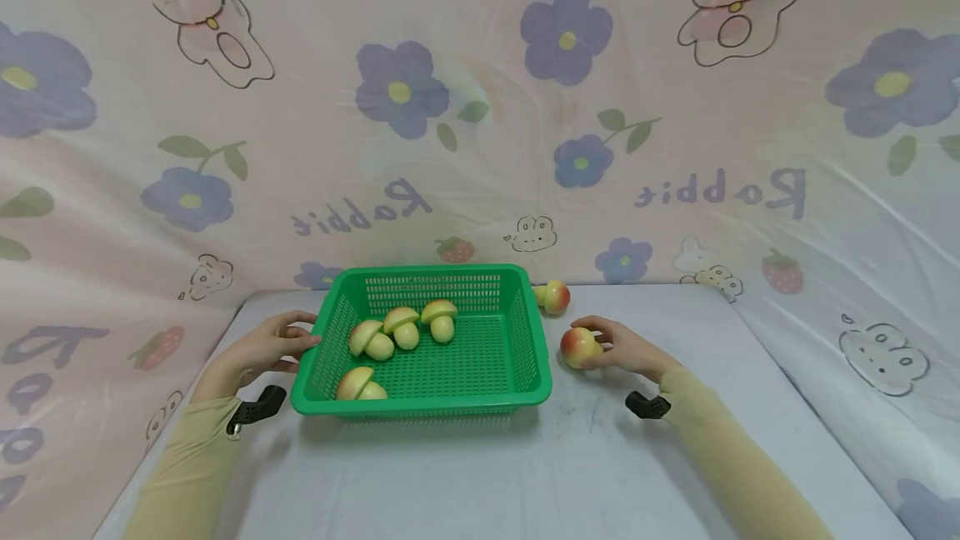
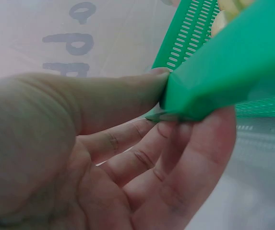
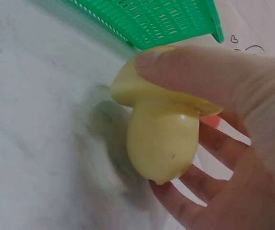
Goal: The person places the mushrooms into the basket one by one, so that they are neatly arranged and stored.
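A green plastic basket (image 1: 420, 408) holds several toy mushrooms, among them one mushroom (image 1: 444, 330) near its back wall and another mushroom (image 1: 354, 387) in the front left corner. My left hand (image 1: 272, 347) pinches the basket's left rim, thumb on the outer edge and fingers curled beneath, as the left wrist view shows. To the right of the basket, my right hand (image 1: 624, 350) grips a toy mushroom (image 3: 163, 139) with a pale yellow stem and a red-tinged cap. In the right wrist view the thumb lies across the cap, and the other fingers are behind it.
One more mushroom (image 1: 557, 297) lies on the white tabletop (image 1: 465, 482), just beyond the basket's back right corner. A printed cloth (image 1: 480, 132) with flowers and rabbits hangs behind the table and along its sides.
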